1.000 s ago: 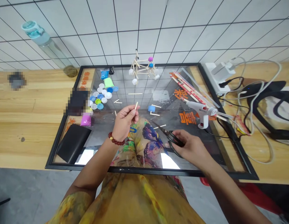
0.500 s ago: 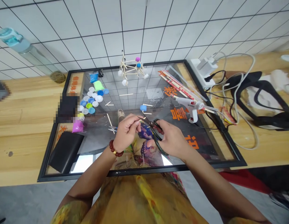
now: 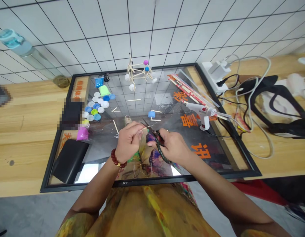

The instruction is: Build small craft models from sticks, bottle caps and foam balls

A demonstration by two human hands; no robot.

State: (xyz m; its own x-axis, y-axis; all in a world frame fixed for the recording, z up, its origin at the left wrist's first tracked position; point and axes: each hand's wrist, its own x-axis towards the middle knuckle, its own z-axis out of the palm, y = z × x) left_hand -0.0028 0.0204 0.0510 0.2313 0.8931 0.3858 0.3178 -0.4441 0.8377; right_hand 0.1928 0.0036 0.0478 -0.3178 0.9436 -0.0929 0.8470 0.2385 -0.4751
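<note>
My right hand (image 3: 177, 146) grips a pair of dark-handled scissors (image 3: 161, 151), with the blades pointing up and to the left. Facing it, my left hand (image 3: 129, 138) pinches a thin pale wooden stick (image 3: 144, 128), whose end shows beside the scissor blades. Most of that stick is hidden by the fingers. Just beyond the hands, a blue bottle cap (image 3: 151, 114) lies with short sticks at its side. Metal tips of a small tool (image 3: 116, 135) poke out left of my left hand. Another loose stick (image 3: 115, 126) rests nearby.
A stick frame with coloured balls (image 3: 139, 77) stands at the back. Bottle caps (image 3: 105, 104) and clay packets (image 3: 82, 134) sit left, near a black case (image 3: 70, 161). On the right are a white glue gun (image 3: 204, 117), striped packets (image 3: 187, 89), cables (image 3: 251, 98) and a power strip (image 3: 211, 77).
Both hands have shifted slightly to the left, the scissors moving along with my right hand. The small tool by my left hand is now more covered.
</note>
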